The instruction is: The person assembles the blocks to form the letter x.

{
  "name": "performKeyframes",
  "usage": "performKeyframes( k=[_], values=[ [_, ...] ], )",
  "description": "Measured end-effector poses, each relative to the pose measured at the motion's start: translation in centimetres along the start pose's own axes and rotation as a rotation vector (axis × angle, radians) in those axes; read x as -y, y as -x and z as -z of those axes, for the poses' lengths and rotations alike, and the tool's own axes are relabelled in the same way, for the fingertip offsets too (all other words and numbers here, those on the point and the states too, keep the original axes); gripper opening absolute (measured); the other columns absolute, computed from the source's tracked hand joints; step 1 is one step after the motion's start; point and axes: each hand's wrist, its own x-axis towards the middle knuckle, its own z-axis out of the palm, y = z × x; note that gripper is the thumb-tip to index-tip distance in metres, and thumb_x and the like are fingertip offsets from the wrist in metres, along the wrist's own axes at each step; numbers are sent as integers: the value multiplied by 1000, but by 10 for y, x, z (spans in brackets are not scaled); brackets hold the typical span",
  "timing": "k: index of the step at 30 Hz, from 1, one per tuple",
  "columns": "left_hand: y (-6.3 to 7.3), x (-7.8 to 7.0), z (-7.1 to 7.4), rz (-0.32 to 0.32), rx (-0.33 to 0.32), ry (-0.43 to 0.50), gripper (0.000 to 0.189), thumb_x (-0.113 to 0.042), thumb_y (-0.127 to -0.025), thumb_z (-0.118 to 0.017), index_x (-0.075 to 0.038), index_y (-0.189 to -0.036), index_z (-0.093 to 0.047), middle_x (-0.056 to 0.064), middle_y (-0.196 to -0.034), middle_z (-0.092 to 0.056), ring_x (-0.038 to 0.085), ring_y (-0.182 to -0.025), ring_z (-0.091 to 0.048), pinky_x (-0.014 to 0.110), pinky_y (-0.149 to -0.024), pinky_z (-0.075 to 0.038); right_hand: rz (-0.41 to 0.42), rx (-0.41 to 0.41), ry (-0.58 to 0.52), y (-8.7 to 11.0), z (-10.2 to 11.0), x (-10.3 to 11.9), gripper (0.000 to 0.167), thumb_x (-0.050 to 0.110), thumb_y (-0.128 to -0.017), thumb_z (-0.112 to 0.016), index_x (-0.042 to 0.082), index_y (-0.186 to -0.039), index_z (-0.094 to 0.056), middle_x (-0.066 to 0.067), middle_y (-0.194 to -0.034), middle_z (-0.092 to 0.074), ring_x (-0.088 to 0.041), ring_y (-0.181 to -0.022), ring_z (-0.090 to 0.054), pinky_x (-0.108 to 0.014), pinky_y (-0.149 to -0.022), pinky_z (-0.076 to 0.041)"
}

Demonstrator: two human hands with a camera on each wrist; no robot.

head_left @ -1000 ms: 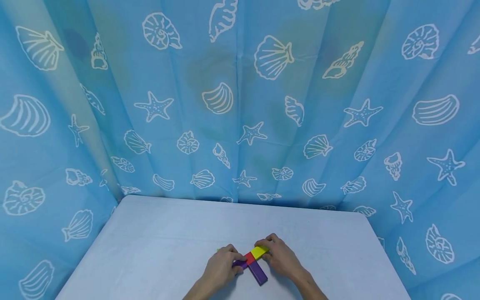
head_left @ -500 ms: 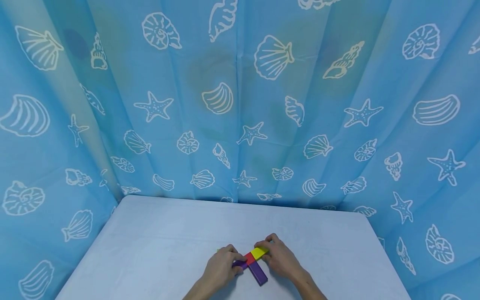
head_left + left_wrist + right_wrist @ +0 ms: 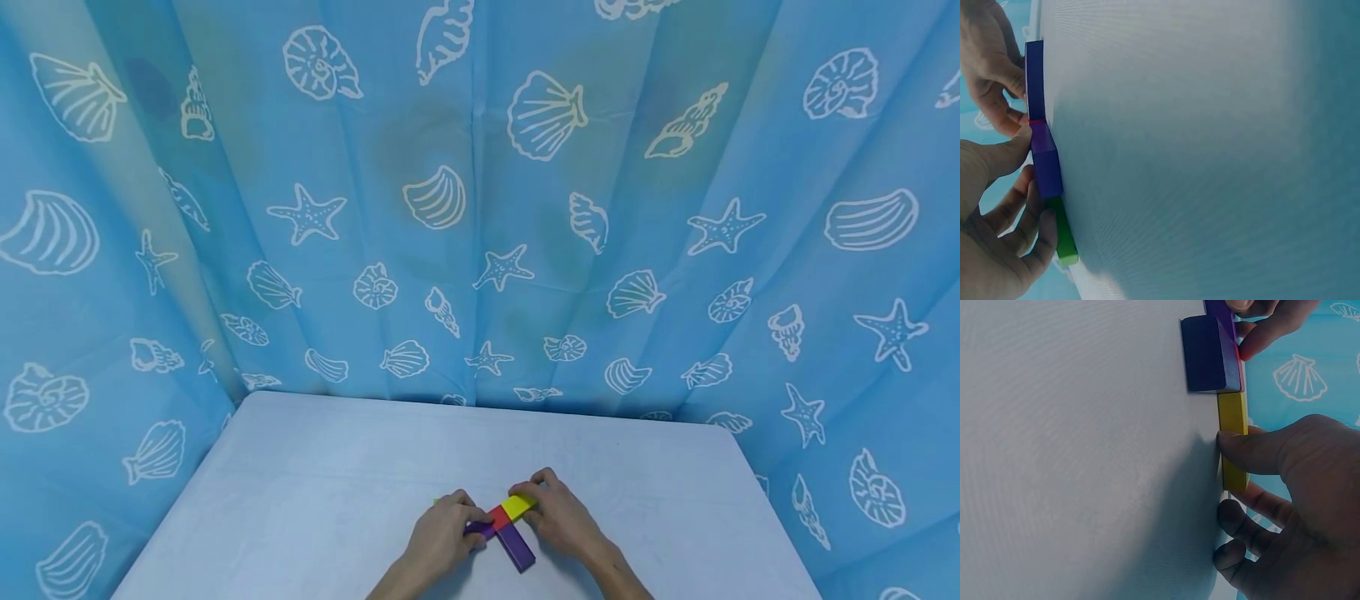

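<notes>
Flat coloured blocks lie joined edge to edge on the white table. My left hand (image 3: 442,529) grips a purple block (image 3: 1046,156), thumb on its near side and forefinger reaching the red block (image 3: 498,517) in the middle. Past that hand a green block (image 3: 1063,234) continues the row; in the head view the hand almost covers it. On the other side, my right hand (image 3: 564,512) pinches a yellow block (image 3: 1233,412) between thumb and fingers, its end against the red one. A second, darker purple block (image 3: 516,547) points from the red block toward me, untouched by either hand.
The white table (image 3: 322,467) extends around the blocks on all sides. A blue curtain (image 3: 480,208) with white shell and starfish prints hangs behind it and along both sides.
</notes>
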Motion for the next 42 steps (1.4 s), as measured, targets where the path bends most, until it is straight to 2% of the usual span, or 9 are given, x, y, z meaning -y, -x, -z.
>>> performKeyframes(
  k=[9,42],
  values=[
    [1,0,0,-10,-2,-4,25,-27,-85,-82,-25,-109,-79,-11,-92,-59,7,-79,-49,26,-70,-47,25,-8,3,1,-1,-2,34,12,-95,-68,24,-127,-68,-4,-118,-51,-20,-97,-53,-49,-94,-52],
    [0,2,-2,-10,-7,-2,24,-28,-85,-81,-27,-109,-79,-11,-92,-59,6,-78,-50,26,-69,-46,9,-7,4,1,-1,-3,37,16,-95,-68,25,-130,-66,-5,-123,-50,-21,-100,-54,-49,-95,-52]
  ],
)
